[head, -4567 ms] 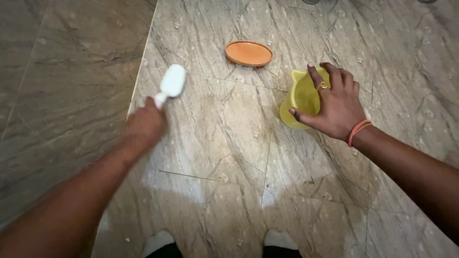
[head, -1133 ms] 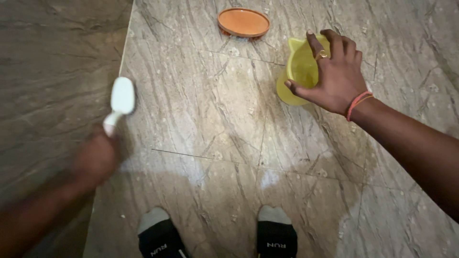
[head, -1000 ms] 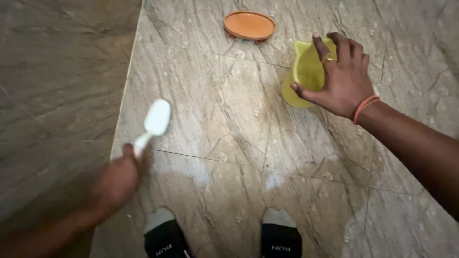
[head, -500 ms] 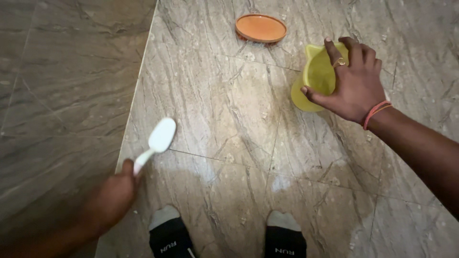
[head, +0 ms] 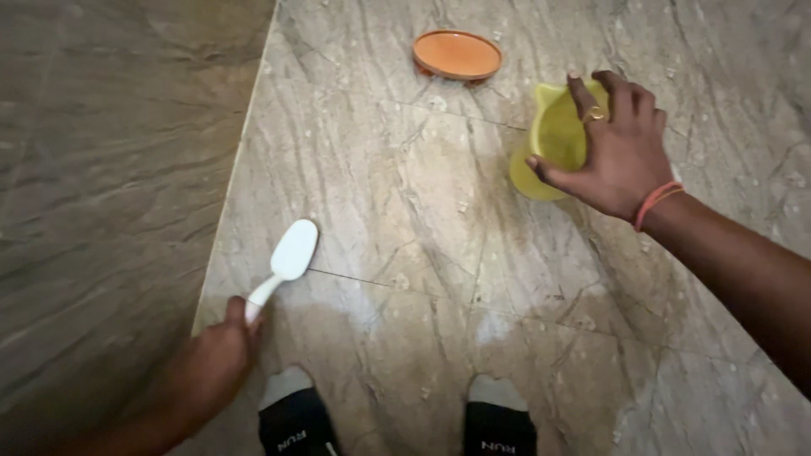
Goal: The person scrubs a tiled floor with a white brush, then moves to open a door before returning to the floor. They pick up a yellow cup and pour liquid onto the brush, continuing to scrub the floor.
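Now my left hand (head: 221,353) is wrapped tight around the thin handle of a white brush (head: 285,260). The wide white head of the brush points up and away from me, over the floor (head: 405,219). I cannot tell if it touches the stone or floats just above it.

A few seconds ago the brush was far out in front of me, close to the orange dish (head: 457,55). Since then my left arm has pulled back, and the brush is now down low, close to my left foot (head: 291,414). So the brush has swept a long way across the pale stone toward me.

My right hand (head: 610,148) is closed around the yellow jug (head: 553,139). My fingers go over its rim and my thumb presses its side. The jug is tipped, with its open mouth facing left. This hand has hardly moved at all; it keeps the same grip as before.

The orange dish sits flat on the floor, just past the jug and apart from it. My right foot (head: 500,415) stands beside the left one, both in black socks with grey toes. The stone in front of my feet looks darker, maybe wet.
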